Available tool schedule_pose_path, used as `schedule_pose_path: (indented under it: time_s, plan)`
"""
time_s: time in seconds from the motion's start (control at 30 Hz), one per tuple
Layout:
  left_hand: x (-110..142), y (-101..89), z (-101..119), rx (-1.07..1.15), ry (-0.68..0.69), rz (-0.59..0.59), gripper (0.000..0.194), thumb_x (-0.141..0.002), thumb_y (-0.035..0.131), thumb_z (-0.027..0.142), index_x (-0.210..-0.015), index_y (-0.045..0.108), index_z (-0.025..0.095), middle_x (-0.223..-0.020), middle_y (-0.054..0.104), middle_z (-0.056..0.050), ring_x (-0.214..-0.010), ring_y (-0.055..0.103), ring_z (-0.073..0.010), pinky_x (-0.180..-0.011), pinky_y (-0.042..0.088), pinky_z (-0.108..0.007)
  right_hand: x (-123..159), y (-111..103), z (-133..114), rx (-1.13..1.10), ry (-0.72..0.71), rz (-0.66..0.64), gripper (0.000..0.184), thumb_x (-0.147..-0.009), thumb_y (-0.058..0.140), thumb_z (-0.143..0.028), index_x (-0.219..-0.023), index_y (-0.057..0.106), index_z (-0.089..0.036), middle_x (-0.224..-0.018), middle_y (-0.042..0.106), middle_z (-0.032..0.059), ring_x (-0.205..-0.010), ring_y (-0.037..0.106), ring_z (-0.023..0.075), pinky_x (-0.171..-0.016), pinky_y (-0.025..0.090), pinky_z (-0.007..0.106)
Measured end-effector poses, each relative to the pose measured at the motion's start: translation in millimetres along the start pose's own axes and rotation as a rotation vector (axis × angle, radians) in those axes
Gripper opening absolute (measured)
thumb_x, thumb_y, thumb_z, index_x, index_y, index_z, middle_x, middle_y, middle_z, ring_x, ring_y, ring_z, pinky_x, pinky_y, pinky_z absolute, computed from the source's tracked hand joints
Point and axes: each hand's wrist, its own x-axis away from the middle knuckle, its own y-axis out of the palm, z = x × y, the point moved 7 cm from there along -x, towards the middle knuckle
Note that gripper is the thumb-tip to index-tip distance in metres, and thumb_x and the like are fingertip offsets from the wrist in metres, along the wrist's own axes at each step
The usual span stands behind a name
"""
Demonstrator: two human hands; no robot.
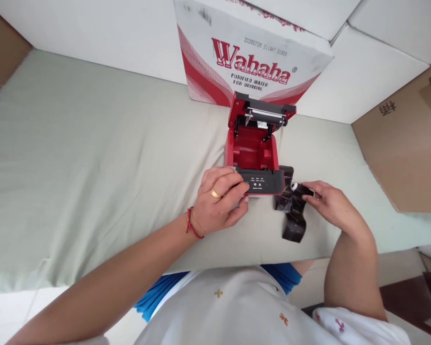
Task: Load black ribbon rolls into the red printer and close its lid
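A red and black thermal printer [266, 182] sits on the cloth-covered surface with its lid [262, 109] raised. Its red paper bay shows no roll inside. My left hand [221, 199] grips the printer's front left corner, fingers bent over the black button panel. To the right of the printer, my right hand [326, 201] pinches a small roll of black material [301, 192] with a white core end. A crumpled length of black strip [294, 227] trails from the roll onto the cloth, partly beside the printer's right side.
Behind the printer stands a white and red Wahaha water carton [253, 62], close to the raised lid. Brown cardboard boxes are at the right [405, 143] and far left [3, 43]. Pale green cloth [93, 158] covers the surface, whose front edge is near my body.
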Motion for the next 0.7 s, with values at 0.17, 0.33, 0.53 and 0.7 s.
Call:
schedule_pose_path:
  time_s: [0.17, 0.33, 0.53, 0.7]
  plan:
    - [1, -0.5, 2, -0.034, 0.021, 0.014, 0.034, -0.086, 0.071, 0.018, -0.118, 0.064, 0.026, -0.108, 0.075, -0.006, -0.106, 0.071, -0.0272, -0.092, 0.057, -0.046, 37, -31, -41, 0.02, -0.273, -0.314, 0.031, -0.104, 0.056, -0.04, -0.123, 0.077, -0.028, -0.119, 0.078, 0.0089, -0.101, 0.076, 0.0251, -0.089, 0.063, 0.041]
    - [4, 1.3, 0, 0.003, -0.013, 0.008, 0.042, -0.086, 0.07, 0.018, -0.126, 0.064, 0.029, -0.111, 0.076, -0.005, -0.11, 0.071, -0.0273, -0.096, 0.054, -0.048, 41, -80, -101, -0.055, -0.519, -0.203, 0.032, -0.105, 0.06, -0.033, -0.136, 0.07, -0.035, -0.13, 0.075, 0.005, -0.103, 0.075, 0.0215, -0.085, 0.062, 0.033]
    - [2, -5.4, 4, -0.011, 0.054, 0.064, 0.058, -0.088, 0.068, 0.016, -0.144, 0.059, 0.027, -0.122, 0.077, -0.008, -0.121, 0.071, -0.0261, -0.105, 0.056, -0.045, -44, -58, -156, -0.011, -0.42, 0.088, 0.033, -0.099, 0.063, -0.029, -0.129, 0.074, -0.021, -0.121, 0.076, 0.009, -0.084, 0.07, 0.0196, -0.08, 0.055, 0.035]
    - [-1, -2.3, 12, -0.015, 0.113, -0.043, 0.051, -0.098, 0.06, 0.02, -0.149, 0.058, 0.029, -0.137, 0.076, -0.005, -0.139, 0.065, -0.0224, -0.125, 0.046, -0.045, -79, -33, -178, 0.195, -0.293, 0.103, 0.038, -0.096, 0.058, -0.02, -0.13, 0.075, -0.019, -0.13, 0.075, 0.0122, -0.12, 0.069, 0.0307, -0.099, 0.052, 0.042]
